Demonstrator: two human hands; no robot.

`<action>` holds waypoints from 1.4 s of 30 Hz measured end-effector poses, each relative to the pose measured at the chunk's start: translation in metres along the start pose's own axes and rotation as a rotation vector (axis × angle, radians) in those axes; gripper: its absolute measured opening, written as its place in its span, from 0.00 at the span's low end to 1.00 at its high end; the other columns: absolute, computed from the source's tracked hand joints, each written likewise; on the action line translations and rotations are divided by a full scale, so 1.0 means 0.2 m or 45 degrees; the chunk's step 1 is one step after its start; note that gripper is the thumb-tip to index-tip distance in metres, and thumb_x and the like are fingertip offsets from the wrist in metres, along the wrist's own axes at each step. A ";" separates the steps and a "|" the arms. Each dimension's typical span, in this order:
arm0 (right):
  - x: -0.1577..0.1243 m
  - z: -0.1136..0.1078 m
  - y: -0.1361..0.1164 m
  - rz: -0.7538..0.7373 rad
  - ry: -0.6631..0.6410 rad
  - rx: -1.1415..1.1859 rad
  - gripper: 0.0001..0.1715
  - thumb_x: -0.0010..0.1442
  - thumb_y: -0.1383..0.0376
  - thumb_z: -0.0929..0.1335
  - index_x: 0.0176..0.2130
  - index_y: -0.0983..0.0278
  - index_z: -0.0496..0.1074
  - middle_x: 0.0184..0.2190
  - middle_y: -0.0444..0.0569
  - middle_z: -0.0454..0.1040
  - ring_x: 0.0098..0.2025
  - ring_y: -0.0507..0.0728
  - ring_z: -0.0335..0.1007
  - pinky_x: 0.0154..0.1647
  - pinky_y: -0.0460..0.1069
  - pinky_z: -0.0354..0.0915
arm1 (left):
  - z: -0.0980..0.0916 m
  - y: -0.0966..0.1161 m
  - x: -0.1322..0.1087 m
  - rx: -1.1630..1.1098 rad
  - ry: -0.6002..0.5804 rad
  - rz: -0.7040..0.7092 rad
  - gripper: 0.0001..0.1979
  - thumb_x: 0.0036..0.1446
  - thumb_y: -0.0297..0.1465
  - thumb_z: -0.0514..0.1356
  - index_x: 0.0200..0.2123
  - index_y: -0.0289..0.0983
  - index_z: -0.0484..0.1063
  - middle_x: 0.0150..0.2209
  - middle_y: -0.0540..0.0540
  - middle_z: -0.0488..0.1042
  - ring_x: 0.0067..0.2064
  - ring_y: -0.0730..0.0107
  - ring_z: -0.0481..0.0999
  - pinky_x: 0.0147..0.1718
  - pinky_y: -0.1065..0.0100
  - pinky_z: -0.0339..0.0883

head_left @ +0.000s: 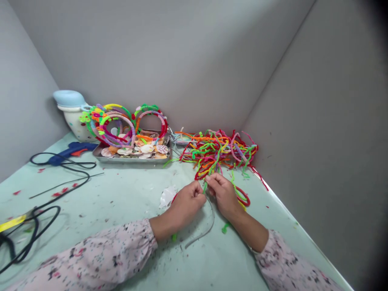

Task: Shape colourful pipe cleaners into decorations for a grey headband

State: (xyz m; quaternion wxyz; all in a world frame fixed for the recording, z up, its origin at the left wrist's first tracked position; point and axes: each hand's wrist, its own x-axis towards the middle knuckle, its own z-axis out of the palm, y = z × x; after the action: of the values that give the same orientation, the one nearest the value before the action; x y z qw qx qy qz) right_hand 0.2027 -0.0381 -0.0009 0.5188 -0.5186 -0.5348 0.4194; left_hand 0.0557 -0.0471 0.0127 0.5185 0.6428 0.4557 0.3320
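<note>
My left hand (188,201) is closed, thumb against curled fingers, around the lower part of a green pipe cleaner (205,188). Just to its right, my right hand (223,194) pinches the same pipe cleaner higher up between thumb and fingers. A thin grey cord (212,224) hangs from between the hands and curves down to the table; its upper end is hidden by the fingers, and the green strand seems to run along it. Beyond my fingertips lies a tangled heap of colourful pipe cleaners (218,147). A white scrap (167,197) is beside my left hand.
A metal tray (133,160) holds shells and several wrapped hoops (118,129). Left of it are a blue glue gun (65,155), its looping black cable (72,192) and a white pot with a blue lid (75,121). Grey walls (327,133) border the table.
</note>
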 end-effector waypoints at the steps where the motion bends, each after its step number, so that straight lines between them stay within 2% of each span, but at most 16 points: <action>1: 0.00 0.00 0.00 0.001 -0.002 -0.001 0.17 0.58 0.56 0.67 0.24 0.62 0.63 0.16 0.37 0.59 0.20 0.49 0.53 0.23 0.46 0.52 | 0.00 0.00 0.00 -0.006 0.004 -0.003 0.02 0.46 0.25 0.51 0.25 0.38 0.58 0.21 0.55 0.57 0.23 0.77 0.55 0.22 0.73 0.47; 8: 0.02 0.00 0.02 0.028 -0.028 0.079 0.17 0.58 0.55 0.67 0.24 0.62 0.65 0.16 0.37 0.60 0.19 0.49 0.53 0.22 0.46 0.52 | 0.01 0.00 -0.02 -0.148 0.001 -0.091 0.03 0.47 0.26 0.52 0.25 0.38 0.58 0.19 0.56 0.56 0.20 0.78 0.54 0.20 0.74 0.46; 12: 0.03 -0.01 0.04 0.122 -0.143 0.255 0.15 0.57 0.57 0.68 0.26 0.63 0.66 0.16 0.38 0.62 0.19 0.49 0.56 0.22 0.45 0.53 | 0.02 0.03 -0.04 -0.306 -0.118 -0.161 0.03 0.51 0.29 0.52 0.26 0.37 0.61 0.17 0.57 0.57 0.18 0.79 0.54 0.18 0.74 0.47; 16: 0.02 -0.01 0.03 0.145 -0.187 0.333 0.13 0.56 0.58 0.69 0.27 0.63 0.67 0.18 0.38 0.64 0.19 0.48 0.58 0.22 0.45 0.54 | 0.01 0.05 -0.04 -0.360 -0.206 -0.171 0.11 0.55 0.37 0.52 0.25 0.36 0.62 0.19 0.54 0.61 0.18 0.79 0.57 0.18 0.74 0.49; 20: 0.01 -0.01 0.02 0.128 -0.200 0.347 0.12 0.56 0.59 0.69 0.27 0.63 0.67 0.18 0.39 0.64 0.19 0.48 0.59 0.22 0.45 0.55 | 0.00 0.04 -0.03 -0.325 -0.200 -0.186 0.12 0.56 0.37 0.53 0.24 0.36 0.61 0.17 0.55 0.58 0.17 0.80 0.54 0.17 0.75 0.46; 26: 0.02 -0.01 0.03 0.135 -0.137 0.362 0.12 0.57 0.57 0.68 0.29 0.62 0.68 0.16 0.38 0.62 0.17 0.48 0.56 0.19 0.44 0.54 | 0.01 0.04 -0.04 -0.329 -0.249 -0.179 0.12 0.56 0.35 0.53 0.23 0.37 0.60 0.16 0.54 0.62 0.15 0.81 0.54 0.16 0.75 0.47; 32: 0.02 -0.01 0.04 0.105 -0.035 0.309 0.16 0.54 0.54 0.69 0.26 0.62 0.66 0.15 0.38 0.61 0.16 0.48 0.56 0.18 0.45 0.54 | 0.02 0.04 -0.03 -0.425 -0.288 -0.204 0.06 0.55 0.33 0.50 0.31 0.37 0.64 0.15 0.53 0.67 0.12 0.79 0.54 0.12 0.75 0.46; 42: 0.02 0.00 0.04 0.090 0.052 0.189 0.18 0.53 0.52 0.69 0.24 0.62 0.65 0.15 0.38 0.61 0.16 0.48 0.54 0.18 0.45 0.53 | 0.03 0.05 -0.05 -0.414 -0.259 -0.213 0.09 0.55 0.31 0.48 0.34 0.36 0.65 0.15 0.53 0.68 0.11 0.80 0.55 0.11 0.76 0.45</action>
State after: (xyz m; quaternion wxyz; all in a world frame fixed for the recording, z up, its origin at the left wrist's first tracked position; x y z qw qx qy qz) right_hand 0.2046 -0.0336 -0.0086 0.5514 -0.5056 -0.4731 0.4653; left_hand 0.0603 -0.0590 0.0207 0.6845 0.5407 0.3934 0.2903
